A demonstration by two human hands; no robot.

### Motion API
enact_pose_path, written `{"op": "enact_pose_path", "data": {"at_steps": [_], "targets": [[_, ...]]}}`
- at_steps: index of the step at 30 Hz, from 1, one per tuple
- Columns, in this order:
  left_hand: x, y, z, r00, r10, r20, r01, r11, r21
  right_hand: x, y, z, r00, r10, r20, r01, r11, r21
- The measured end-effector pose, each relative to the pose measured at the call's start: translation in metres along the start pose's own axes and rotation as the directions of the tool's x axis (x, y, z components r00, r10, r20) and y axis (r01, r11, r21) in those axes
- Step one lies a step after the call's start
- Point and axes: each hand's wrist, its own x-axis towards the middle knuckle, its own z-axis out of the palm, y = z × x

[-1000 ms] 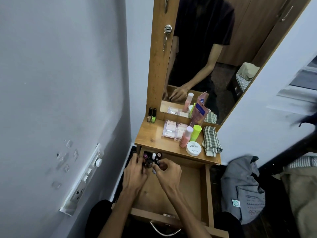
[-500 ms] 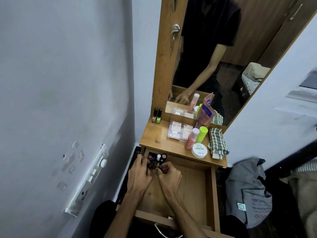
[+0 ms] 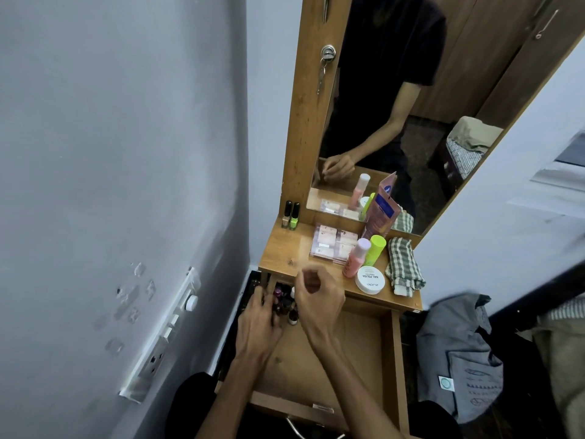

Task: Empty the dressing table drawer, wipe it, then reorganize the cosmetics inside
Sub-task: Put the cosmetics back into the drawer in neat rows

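Wooden drawer (image 3: 345, 353) of a dressing table (image 3: 285, 248) is standing pulled open while a person is working a cluster of small nail polish bottles (image 3: 285, 302) crowded into its far left corner. Left hand (image 3: 258, 324) is reaching among the bottles, fingers curled around them; right hand (image 3: 316, 296) is hovering just above with fingers curled, though whether it is pinching anything cannot be told. Such bottles are likely glass: light, hard, slick and quick to topple, so each is best taken by its cap or narrow body, a few at once. On the table, two polish bottles (image 3: 291, 215), a white jar (image 3: 369, 280), a pink bottle (image 3: 356, 258) and a checked cloth (image 3: 403, 264) are waiting.
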Motion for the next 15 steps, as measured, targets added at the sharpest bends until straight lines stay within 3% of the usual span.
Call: {"op": "enact_pose_path", "data": {"at_steps": [6, 15], "targets": [[-0.002, 0.004, -0.004, 1.000, 0.009, -0.008, -0.009, 1.000, -0.021, 0.092, -0.029, 0.030, 0.998, -0.053, 0.041, 0.057, 0.991, -0.118], [0.000, 0.003, -0.003, 1.000, -0.009, -0.011, 0.009, 0.999, -0.034, 0.151, -0.044, 0.059, 0.955, 0.013, 0.295, 0.111, 0.911, -0.397]]}}
